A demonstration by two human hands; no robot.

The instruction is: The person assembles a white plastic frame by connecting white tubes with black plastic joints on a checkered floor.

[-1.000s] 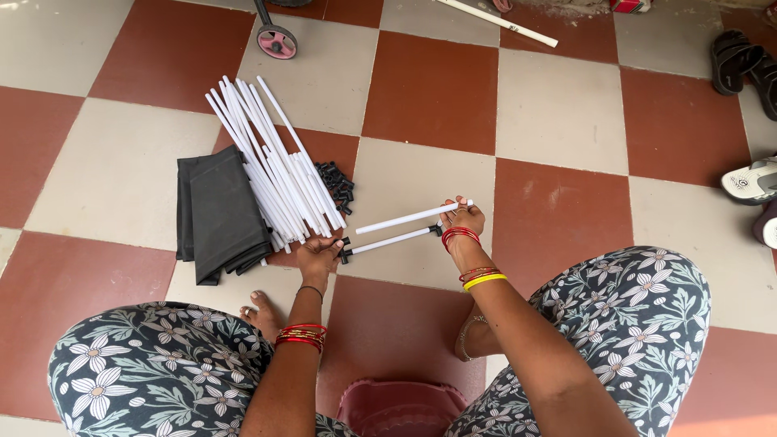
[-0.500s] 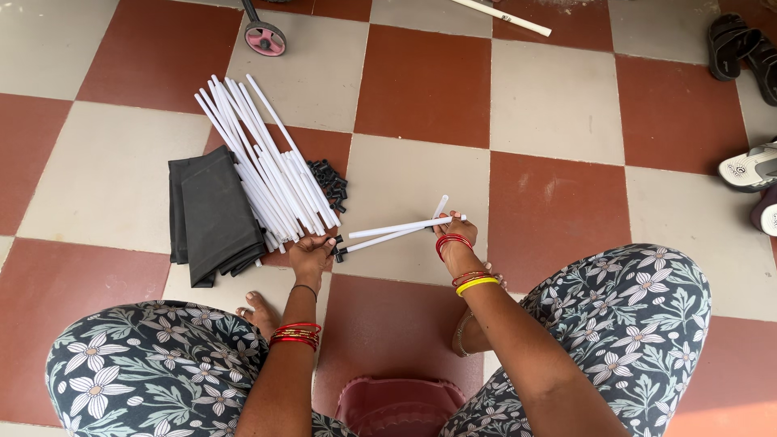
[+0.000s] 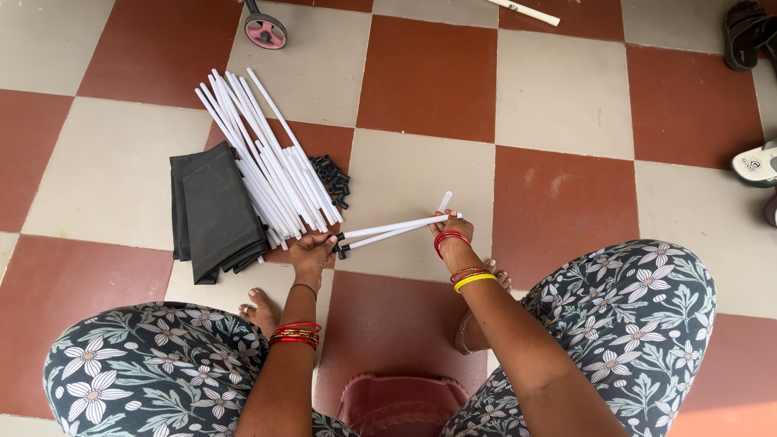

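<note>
The left hand (image 3: 312,249) grips the near ends of thin white plastic rods (image 3: 394,227) where small black connectors sit, and the right hand (image 3: 451,235) pinches the far ends of the same rods — they span between both hands just above the red-and-cream checked tile floor (image 3: 421,81). Just beside the left hand lies a fanned bundle of long white rods (image 3: 263,158), overlapping a folded dark grey fabric sheet (image 3: 212,210) — a small heap of black plastic connectors (image 3: 332,176) rests against the bundle's other side.

Left hand (image 3: 312,249) and right hand (image 3: 450,235) holding white rods (image 3: 394,228), rod pile (image 3: 271,166), folded grey fabric (image 3: 214,210)
</note>
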